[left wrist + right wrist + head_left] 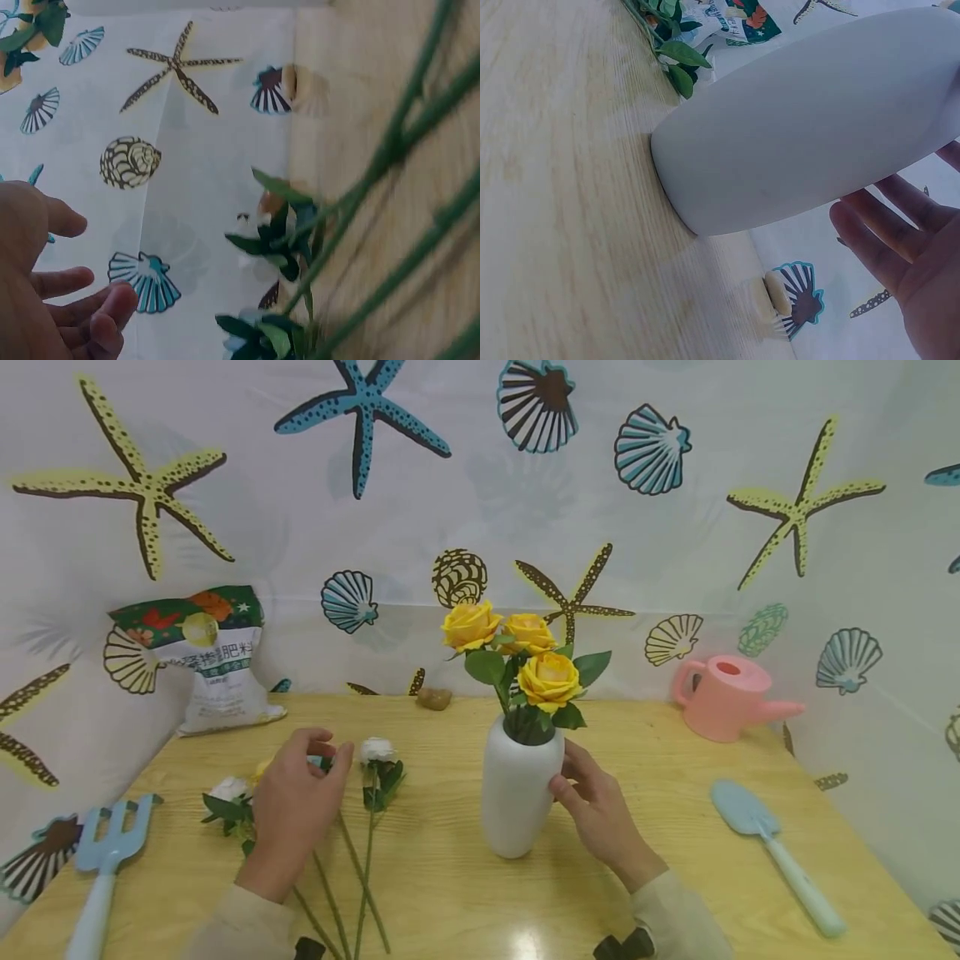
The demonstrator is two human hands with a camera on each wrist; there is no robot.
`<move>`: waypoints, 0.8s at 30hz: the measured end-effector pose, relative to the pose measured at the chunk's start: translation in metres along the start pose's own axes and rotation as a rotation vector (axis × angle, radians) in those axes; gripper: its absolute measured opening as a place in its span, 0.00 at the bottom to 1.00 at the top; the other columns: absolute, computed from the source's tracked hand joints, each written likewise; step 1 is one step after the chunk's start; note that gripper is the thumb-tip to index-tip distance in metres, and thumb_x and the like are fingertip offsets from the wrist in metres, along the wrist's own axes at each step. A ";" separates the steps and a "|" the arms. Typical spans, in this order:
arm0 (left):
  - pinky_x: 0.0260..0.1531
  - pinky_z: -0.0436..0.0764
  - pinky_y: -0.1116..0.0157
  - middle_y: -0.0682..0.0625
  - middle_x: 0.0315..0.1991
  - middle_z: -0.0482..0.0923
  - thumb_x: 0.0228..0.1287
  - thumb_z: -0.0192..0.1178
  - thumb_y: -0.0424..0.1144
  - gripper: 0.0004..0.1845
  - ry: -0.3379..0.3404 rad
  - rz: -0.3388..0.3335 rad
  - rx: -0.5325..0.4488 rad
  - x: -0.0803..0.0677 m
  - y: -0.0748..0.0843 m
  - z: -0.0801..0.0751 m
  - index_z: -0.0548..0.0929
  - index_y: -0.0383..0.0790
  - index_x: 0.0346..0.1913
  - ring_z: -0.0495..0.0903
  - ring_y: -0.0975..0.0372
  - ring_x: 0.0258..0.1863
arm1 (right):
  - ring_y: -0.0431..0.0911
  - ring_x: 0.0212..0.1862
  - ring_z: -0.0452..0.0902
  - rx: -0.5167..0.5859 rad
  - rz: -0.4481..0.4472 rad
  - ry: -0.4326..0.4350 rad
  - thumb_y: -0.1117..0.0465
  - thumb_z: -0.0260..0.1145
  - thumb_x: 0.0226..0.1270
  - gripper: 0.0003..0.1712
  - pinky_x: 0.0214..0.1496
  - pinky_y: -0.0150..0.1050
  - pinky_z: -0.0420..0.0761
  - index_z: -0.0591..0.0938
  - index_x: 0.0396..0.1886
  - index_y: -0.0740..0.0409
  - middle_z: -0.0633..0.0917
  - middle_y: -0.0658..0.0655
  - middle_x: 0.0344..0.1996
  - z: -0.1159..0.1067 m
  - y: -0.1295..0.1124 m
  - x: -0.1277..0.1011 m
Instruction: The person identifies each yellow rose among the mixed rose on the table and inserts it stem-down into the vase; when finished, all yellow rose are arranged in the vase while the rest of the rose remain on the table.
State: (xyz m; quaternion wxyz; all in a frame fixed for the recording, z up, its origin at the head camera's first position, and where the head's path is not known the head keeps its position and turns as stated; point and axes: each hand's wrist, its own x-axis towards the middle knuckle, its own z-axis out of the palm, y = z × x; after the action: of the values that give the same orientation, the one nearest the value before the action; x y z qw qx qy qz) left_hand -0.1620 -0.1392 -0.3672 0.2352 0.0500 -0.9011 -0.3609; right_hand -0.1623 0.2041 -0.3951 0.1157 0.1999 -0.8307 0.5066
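A white vase point(517, 789) stands upright on the table with three yellow roses point(550, 680) in it. At the vase's right side my right hand point(603, 817) holds it, thumb toward the front and other fingers partly hidden behind. The right wrist view shows fingertips at the wall of the vase point(795, 135). My left hand point(296, 814) hovers over loose flowers, its fingers loosely bent and nothing between them in the left wrist view. Under and beside it lie a white rose point(377, 749), another white rose point(228, 789) and a yellow bloom mostly hidden; long green stems point(420, 277) run toward me.
A light blue hand fork point(112, 847) lies at the left edge, a matching trowel point(776, 852) on the right. A pink watering can point(723, 702) stands back right. At the back left leans a fertilizer bag point(221, 668); a small brown stone point(433, 697) sits by the back edge.
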 end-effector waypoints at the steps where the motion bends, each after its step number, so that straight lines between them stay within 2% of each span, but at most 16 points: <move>1: 0.17 0.72 0.64 0.40 0.46 0.85 0.73 0.59 0.51 0.22 -0.014 -0.007 0.070 0.001 -0.005 -0.002 0.79 0.37 0.58 0.79 0.59 0.22 | 0.49 0.53 0.81 -0.006 0.002 0.005 0.56 0.59 0.78 0.27 0.50 0.34 0.84 0.68 0.73 0.54 0.82 0.64 0.60 -0.001 0.000 0.000; 3: 0.11 0.69 0.62 0.36 0.45 0.83 0.72 0.58 0.52 0.25 -0.051 -0.031 0.196 0.002 -0.015 -0.006 0.77 0.34 0.59 0.75 0.56 0.16 | 0.50 0.53 0.81 -0.012 0.012 0.008 0.57 0.59 0.78 0.27 0.50 0.34 0.84 0.68 0.73 0.53 0.82 0.63 0.60 -0.002 0.000 -0.001; 6: 0.07 0.64 0.63 0.36 0.30 0.81 0.72 0.56 0.55 0.30 -0.134 -0.072 0.324 0.001 -0.027 -0.010 0.73 0.30 0.62 0.69 0.56 0.10 | 0.52 0.54 0.81 -0.014 0.017 0.008 0.58 0.59 0.78 0.27 0.50 0.34 0.84 0.68 0.73 0.53 0.82 0.63 0.60 -0.003 0.000 -0.001; 9: 0.06 0.60 0.65 0.43 0.15 0.72 0.72 0.56 0.58 0.36 -0.225 -0.093 0.400 -0.005 -0.037 -0.012 0.70 0.26 0.63 0.64 0.58 0.07 | 0.53 0.54 0.81 -0.014 0.034 0.003 0.57 0.59 0.78 0.27 0.50 0.34 0.84 0.68 0.73 0.52 0.82 0.62 0.60 -0.003 0.000 -0.001; 11: 0.07 0.60 0.65 0.45 0.12 0.68 0.71 0.58 0.58 0.38 -0.276 -0.097 0.414 -0.008 -0.042 -0.013 0.68 0.24 0.63 0.64 0.58 0.07 | 0.54 0.54 0.81 -0.009 0.039 0.000 0.57 0.59 0.78 0.27 0.51 0.34 0.84 0.69 0.73 0.52 0.82 0.63 0.60 -0.002 -0.001 -0.001; 16: 0.10 0.66 0.62 0.43 0.16 0.72 0.68 0.64 0.53 0.38 -0.404 -0.121 0.373 -0.011 -0.050 -0.012 0.64 0.21 0.62 0.71 0.56 0.11 | 0.51 0.54 0.81 -0.005 0.022 0.005 0.56 0.59 0.78 0.27 0.50 0.35 0.84 0.69 0.73 0.52 0.82 0.62 0.60 -0.002 0.000 -0.001; 19: 0.11 0.67 0.62 0.44 0.16 0.73 0.66 0.67 0.50 0.38 -0.472 -0.144 0.346 -0.009 -0.052 -0.011 0.63 0.22 0.62 0.71 0.57 0.12 | 0.47 0.53 0.81 0.001 0.009 0.006 0.55 0.59 0.78 0.27 0.50 0.35 0.84 0.69 0.73 0.52 0.82 0.63 0.60 -0.001 0.001 -0.001; 24: 0.15 0.72 0.60 0.43 0.20 0.78 0.64 0.69 0.42 0.36 -0.505 -0.152 0.330 -0.006 -0.056 -0.010 0.64 0.22 0.63 0.75 0.56 0.16 | 0.46 0.54 0.81 0.004 -0.007 0.005 0.54 0.58 0.79 0.27 0.50 0.35 0.84 0.69 0.73 0.51 0.82 0.63 0.60 -0.001 0.002 -0.001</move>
State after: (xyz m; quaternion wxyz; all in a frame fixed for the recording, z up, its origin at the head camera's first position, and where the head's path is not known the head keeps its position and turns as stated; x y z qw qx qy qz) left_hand -0.1569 -0.1852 -0.4011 -0.0352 0.0637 -0.9711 -0.2272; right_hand -0.1620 0.2059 -0.3968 0.1193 0.2020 -0.8286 0.5084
